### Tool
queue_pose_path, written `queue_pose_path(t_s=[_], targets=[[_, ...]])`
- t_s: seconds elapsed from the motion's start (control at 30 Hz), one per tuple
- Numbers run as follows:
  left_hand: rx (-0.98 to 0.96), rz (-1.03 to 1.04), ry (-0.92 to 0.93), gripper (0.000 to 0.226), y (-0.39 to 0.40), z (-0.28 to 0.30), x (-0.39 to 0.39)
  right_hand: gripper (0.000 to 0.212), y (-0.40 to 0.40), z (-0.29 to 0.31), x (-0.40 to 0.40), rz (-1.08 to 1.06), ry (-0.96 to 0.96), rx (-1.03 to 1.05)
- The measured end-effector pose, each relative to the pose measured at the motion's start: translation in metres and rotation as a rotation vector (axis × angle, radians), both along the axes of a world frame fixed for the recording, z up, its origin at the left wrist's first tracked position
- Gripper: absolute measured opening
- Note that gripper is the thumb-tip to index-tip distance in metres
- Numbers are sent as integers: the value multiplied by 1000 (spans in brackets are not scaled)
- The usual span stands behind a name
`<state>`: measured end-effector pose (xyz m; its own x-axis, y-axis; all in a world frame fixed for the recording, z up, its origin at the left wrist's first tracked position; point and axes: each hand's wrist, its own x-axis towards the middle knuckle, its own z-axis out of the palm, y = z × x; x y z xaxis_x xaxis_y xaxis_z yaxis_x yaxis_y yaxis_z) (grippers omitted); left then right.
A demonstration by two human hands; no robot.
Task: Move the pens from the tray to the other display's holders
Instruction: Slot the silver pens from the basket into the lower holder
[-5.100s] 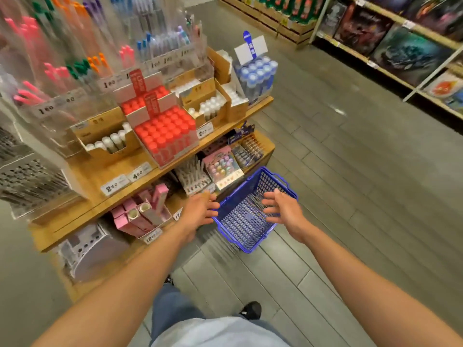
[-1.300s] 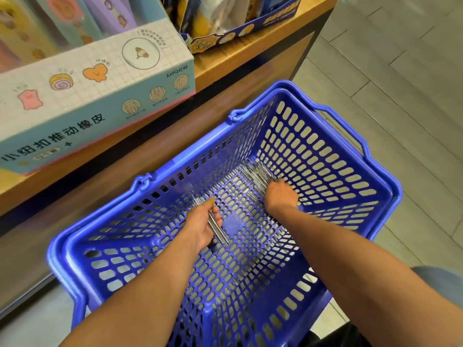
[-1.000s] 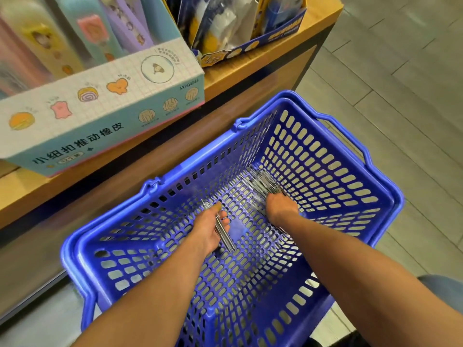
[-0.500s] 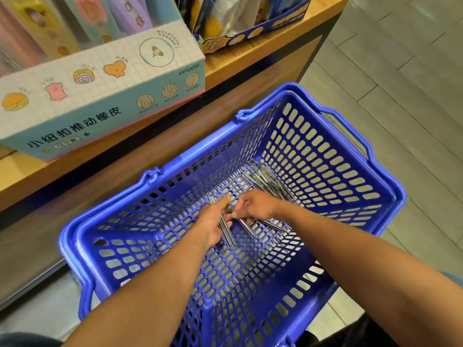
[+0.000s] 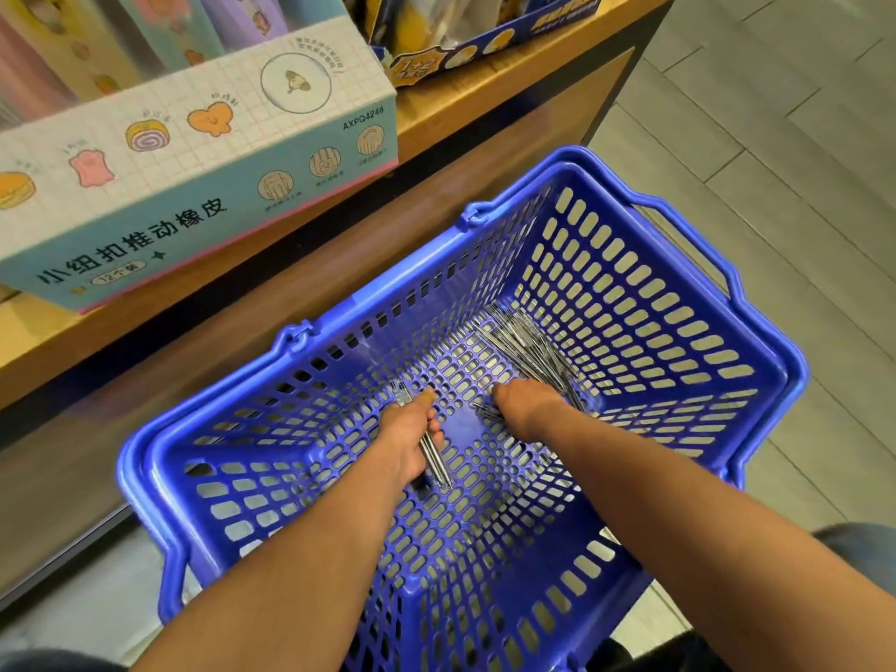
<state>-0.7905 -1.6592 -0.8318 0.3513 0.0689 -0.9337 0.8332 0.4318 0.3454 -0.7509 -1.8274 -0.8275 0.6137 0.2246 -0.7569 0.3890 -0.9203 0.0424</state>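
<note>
Down in the basket, left hand gripping pens, right hand on the pile, grasp unclear.

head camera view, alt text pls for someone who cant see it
Two bare hands reach into a blue plastic basket: the left hand grips a bundle of pens, the right hand rests on a loose pile of pens. A wooden shelf stands behind.

Fingers of the right hand hidden under its back, so grip on the pens not possible to tell. Bundle in the left hand partly covered by the palm. Basket near wall cut by the bottom edge. Eraser box cut at left.
</note>
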Motion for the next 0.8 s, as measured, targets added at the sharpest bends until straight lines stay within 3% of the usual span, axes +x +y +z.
queue_pose_path(t_s=[0.1,0.17,0.27,0.37,0.43,0.53,0.6,0.7,0.8], targets=[[-12,1,-4,17,1,0,0,32,0,2,2,-59,-15,63],[-41,9,-26,16,1,2,-1,21,5,6,9,-329,37,262],[-118,20,-79,25,0,6,0,14,24,18,15,-794,261,688],[-326,34,-138,41,-3,11,1,11,44,24,11,-851,344,868],[-283,31,-153,36,-3,11,3,11,51,23,9,-841,393,911],[-147,32,-91,30,-4,8,4,7,45,21,18,-823,419,877],[-58,29,-30,28,-4,3,4,6,34,14,29,-842,217,782],[-64,16,4,36,-3,0,0,17,13,4,43,-689,-221,419],[-103,18,11,35,-2,0,-1,41,0,-4,43,-534,-306,203]])
